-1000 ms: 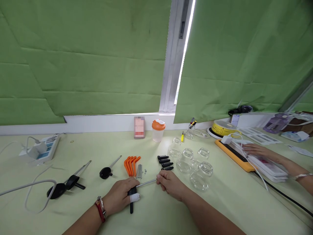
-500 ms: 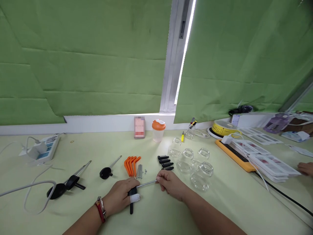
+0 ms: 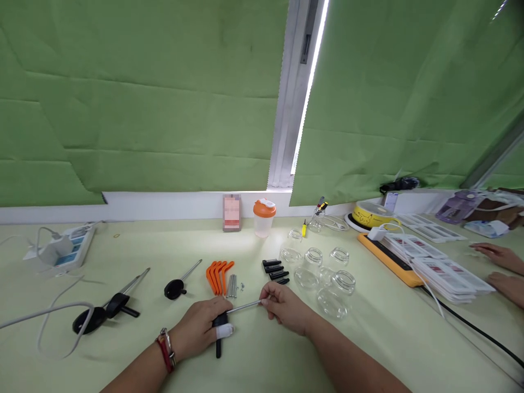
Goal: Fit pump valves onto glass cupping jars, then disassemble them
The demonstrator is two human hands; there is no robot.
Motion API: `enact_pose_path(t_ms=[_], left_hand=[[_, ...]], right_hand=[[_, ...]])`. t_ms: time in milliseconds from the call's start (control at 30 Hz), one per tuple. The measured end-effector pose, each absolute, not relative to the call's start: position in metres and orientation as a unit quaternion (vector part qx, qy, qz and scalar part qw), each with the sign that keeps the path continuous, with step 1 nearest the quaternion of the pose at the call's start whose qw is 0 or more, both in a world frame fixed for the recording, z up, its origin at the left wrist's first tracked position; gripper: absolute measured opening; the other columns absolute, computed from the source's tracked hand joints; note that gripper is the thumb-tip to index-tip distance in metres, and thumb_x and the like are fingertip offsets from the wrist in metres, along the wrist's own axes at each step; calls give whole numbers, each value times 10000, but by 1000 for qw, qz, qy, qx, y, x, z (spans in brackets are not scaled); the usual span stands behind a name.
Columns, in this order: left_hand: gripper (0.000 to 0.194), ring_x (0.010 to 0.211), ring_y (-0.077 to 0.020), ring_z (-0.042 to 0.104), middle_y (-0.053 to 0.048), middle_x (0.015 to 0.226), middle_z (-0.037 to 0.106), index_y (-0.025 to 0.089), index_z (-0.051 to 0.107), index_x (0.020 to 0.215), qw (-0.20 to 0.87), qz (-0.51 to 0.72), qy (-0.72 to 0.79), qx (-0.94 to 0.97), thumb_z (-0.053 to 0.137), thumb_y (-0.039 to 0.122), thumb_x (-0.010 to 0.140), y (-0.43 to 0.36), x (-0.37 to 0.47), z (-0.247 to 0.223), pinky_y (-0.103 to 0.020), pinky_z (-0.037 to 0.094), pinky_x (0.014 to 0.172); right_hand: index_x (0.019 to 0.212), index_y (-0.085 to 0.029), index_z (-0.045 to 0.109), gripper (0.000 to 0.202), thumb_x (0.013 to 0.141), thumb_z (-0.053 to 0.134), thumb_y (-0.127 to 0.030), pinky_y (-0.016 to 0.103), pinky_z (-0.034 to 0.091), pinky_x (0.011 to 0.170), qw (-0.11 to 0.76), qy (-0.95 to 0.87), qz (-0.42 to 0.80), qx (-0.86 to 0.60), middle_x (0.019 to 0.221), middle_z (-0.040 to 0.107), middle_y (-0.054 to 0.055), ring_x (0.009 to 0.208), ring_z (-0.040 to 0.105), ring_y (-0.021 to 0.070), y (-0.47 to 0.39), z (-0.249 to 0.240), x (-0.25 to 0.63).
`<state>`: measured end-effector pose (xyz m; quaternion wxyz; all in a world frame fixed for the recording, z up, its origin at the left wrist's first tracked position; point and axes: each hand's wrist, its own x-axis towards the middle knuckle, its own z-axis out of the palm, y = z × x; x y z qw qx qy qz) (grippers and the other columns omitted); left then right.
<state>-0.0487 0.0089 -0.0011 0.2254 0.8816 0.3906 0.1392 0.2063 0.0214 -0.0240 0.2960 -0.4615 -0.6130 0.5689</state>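
Note:
Near the table's front edge, my left hand (image 3: 200, 327) is closed around a black plastic piece with a handle (image 3: 218, 348). A thin metal rod (image 3: 244, 307) runs from that piece toward the right. My right hand (image 3: 284, 308) pinches the rod's far tip, and its fingers cover the end. Just beyond my left hand lie several orange bent pieces (image 3: 219, 275), several metal pins (image 3: 231, 286) and some tiny metal bits (image 3: 242, 286). Several black ridged pieces (image 3: 275, 270) lie beyond my right hand. Similar black pieces with rods (image 3: 175, 289) rest to the left.
Several clear glass jars (image 3: 333, 303) stand right of my right hand. Behind are an orange-lidded cup (image 3: 263, 218) and a phone-like panel (image 3: 232, 213). A power strip and cable (image 3: 77, 251) lie left; an orange-edged strip (image 3: 391, 261) and another person's hands (image 3: 501, 256) are right.
My hands keep the same hold on the black piece and its rod. The view has shifted slightly. At the far right, more of the other person's hands has come into view.

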Motion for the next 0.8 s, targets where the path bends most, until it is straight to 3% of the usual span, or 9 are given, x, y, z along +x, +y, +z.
enact_pose_path(t_ms=[167,433,700,800], left_hand=[[226,755,-163,546,0,872,591,241,556,969,223,144,388,882,497,427,855,9,-49,-3,-230,396,670],[225,765,-166,547,1,886,594,249,558,987,226,143,395,879,503,420,850,10,-50,-4,-232,394,677],[218,772,-169,548,-3,884,594,243,562,972,235,139,397,876,498,414,852,9,-48,1,-236,400,687],[223,774,-168,549,-5,889,596,241,564,969,236,140,398,875,500,418,849,9,-48,1,-234,402,684]], right_hand=[[799,-192,507,134,836,483,-319,182,270,401,268,-615,556,-491,526,491,-55,412,322,63,20,-23,207],[784,-179,540,276,867,441,-423,186,293,413,267,-617,551,-494,538,505,-38,415,336,62,22,-25,207],[873,-205,494,155,801,533,-335,167,314,414,306,-606,583,-446,632,474,-55,527,461,84,21,-22,206],[850,-199,495,139,793,536,-320,169,312,415,291,-610,578,-457,576,461,-63,499,434,81,20,-20,206]])
